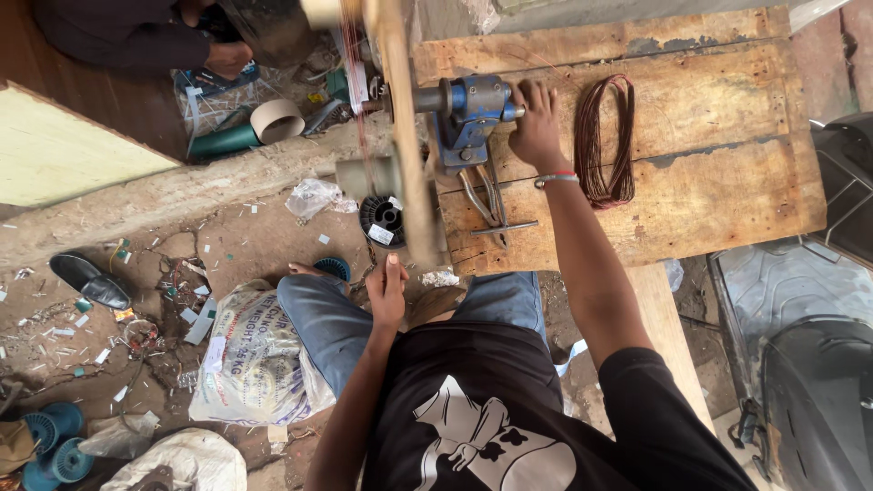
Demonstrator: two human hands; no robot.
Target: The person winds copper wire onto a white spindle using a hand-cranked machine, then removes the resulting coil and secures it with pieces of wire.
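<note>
The right hand (pixel 536 127) is closed on the handle at the end of the blue hand-cranked winding machine (pixel 468 114), which is fixed on the wooden workbench (pixel 727 191). The left hand (pixel 387 289) is lower, near the knees, with the fingers together and pointing up toward the thin copper wire (pixel 356 100); it looks like it guides the wire, but I cannot tell if the fingers really pinch it. The wire goes up from a black spool (pixel 382 218) on the ground to the wooden former (pixel 405 136) on the machine's shaft.

I judge the winding is in the middle: some reddish wire is already on the former, and the spool is not empty. One finished coil of copper wire (pixel 605 141) lies on the bench, just beside the right wrist. More teal spools (pixel 50 445) wait on the floor at the left, well apart.
</note>
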